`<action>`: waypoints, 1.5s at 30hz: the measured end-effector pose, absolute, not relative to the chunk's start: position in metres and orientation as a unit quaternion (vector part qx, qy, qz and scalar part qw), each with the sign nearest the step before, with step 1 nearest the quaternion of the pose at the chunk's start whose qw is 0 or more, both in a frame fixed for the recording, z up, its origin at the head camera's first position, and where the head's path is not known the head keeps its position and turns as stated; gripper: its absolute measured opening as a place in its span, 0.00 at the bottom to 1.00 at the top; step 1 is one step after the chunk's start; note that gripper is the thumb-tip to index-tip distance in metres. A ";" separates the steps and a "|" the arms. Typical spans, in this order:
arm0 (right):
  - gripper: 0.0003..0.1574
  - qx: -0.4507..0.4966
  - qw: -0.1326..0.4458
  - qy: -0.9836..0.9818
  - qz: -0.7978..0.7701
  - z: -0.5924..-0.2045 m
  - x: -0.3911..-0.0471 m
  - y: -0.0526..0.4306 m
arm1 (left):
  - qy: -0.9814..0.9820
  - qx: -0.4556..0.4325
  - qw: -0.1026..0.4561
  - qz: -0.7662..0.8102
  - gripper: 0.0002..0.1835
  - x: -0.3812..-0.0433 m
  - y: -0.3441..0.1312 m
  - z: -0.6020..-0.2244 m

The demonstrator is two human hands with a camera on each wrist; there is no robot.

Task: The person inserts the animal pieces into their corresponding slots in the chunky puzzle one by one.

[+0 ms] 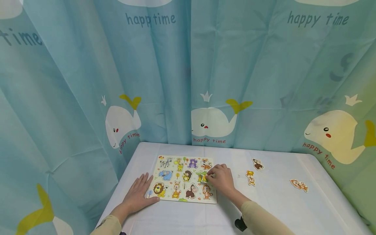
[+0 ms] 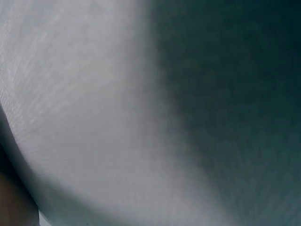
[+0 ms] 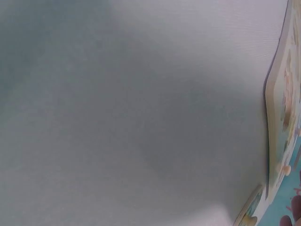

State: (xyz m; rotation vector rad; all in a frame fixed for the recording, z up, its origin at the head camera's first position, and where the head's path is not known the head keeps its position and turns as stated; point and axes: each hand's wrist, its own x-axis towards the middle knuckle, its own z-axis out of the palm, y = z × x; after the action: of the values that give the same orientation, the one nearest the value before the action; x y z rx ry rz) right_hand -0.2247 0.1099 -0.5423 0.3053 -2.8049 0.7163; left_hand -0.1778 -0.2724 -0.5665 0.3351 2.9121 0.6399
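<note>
In the head view a white puzzle board [image 1: 184,186] with colourful animal pictures lies on the table. My left hand [image 1: 136,194] rests on its lower left corner, fingers spread fairly straight and the thumb along the front edge. At the board's right side, my right hand [image 1: 221,179] pinches a green and yellow puzzle piece [image 1: 202,177] over the animal row's right end; the fingertips partly cover it. The right wrist view catches the board's edge [image 3: 272,136] and fingertips [image 3: 296,207] at the lower right. Only blurred cloth and a sliver of skin fill the left wrist view.
Right of the board lie loose animal pieces: a brown monkey piece [image 1: 258,164], an orange and yellow piece [image 1: 250,178] and an orange piece [image 1: 299,185] farther right. The white table [image 1: 270,202] backs onto a blue whale-print curtain [image 1: 164,81].
</note>
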 end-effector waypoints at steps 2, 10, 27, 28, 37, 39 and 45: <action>0.06 0.105 0.112 -0.958 0.244 -0.544 -0.226 0.108 | 0.968 0.111 0.072 0.212 0.60 -0.178 -0.273 -0.567; 0.06 0.117 0.113 -0.959 0.232 -0.546 -0.230 0.101 | 0.968 0.109 0.073 0.212 0.60 -0.179 -0.273 -0.569; 0.07 0.117 0.110 -0.962 0.221 -0.552 -0.234 0.091 | 0.968 0.107 0.075 0.216 0.60 -0.174 -0.271 -0.562; 0.07 0.116 0.109 -0.962 0.223 -0.552 -0.234 0.091 | 0.968 0.106 0.078 0.213 0.60 -0.174 -0.271 -0.561; 0.07 0.116 0.111 -0.961 0.226 -0.553 -0.234 0.090 | 0.967 0.106 0.075 0.219 0.60 -0.175 -0.271 -0.562; 0.07 0.117 0.112 -0.961 0.224 -0.552 -0.234 0.090 | 0.967 0.106 0.075 0.218 0.60 -0.175 -0.270 -0.563; 0.08 0.118 0.114 -0.962 0.219 -0.552 -0.233 0.090 | 0.968 0.106 0.068 0.218 0.60 -0.175 -0.271 -0.564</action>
State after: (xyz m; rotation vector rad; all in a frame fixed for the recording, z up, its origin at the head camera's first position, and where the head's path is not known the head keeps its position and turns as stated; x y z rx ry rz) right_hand -0.2334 0.0904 -0.5524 0.3450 -2.8193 0.6430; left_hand -0.1750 -0.2707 -0.5643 0.3200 2.9156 0.6582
